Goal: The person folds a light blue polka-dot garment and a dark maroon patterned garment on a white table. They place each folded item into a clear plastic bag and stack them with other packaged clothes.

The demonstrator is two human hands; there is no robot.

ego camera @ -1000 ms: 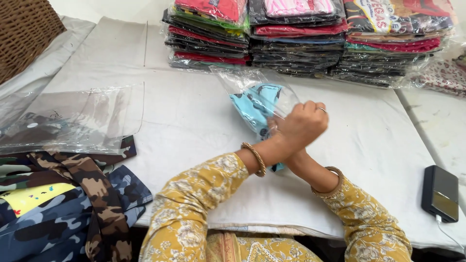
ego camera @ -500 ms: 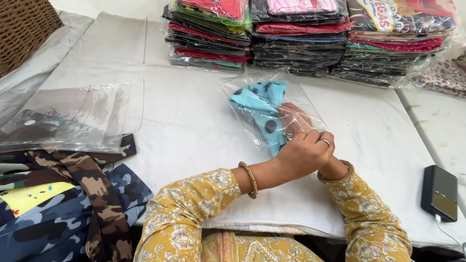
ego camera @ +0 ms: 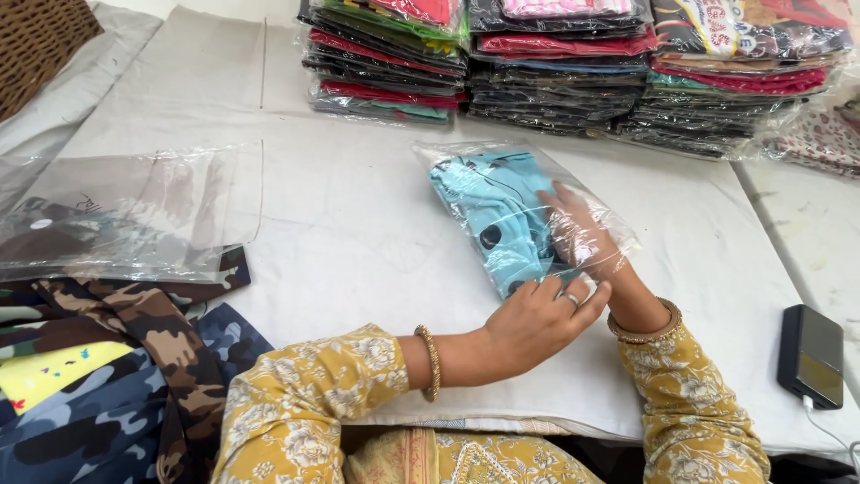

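Note:
A folded light-blue garment (ego camera: 488,211) with dark spots lies inside a clear plastic bag (ego camera: 448,157) on the white-covered table (ego camera: 358,242). My right hand (ego camera: 573,229) reaches into the bag's open end, its fingers spread flat on the garment under the film. At the mouth of the bag, my left hand (ego camera: 537,323) grips the near edge of the plastic. Both wrists wear gold bangles and yellow flowered sleeves.
Three stacks of bagged folded garments (ego camera: 555,72) line the table's far side. A pile of empty clear bags (ego camera: 134,211) lies at the left over camouflage-print garments (ego camera: 116,358). A black power bank (ego camera: 811,354) with a white cable sits at the right. A wicker basket (ego camera: 36,40) is at the far left.
The bag with the blue garment, held up off the table before, now lies flat on it. My right hand has slid into the bag and my left has moved to its mouth.

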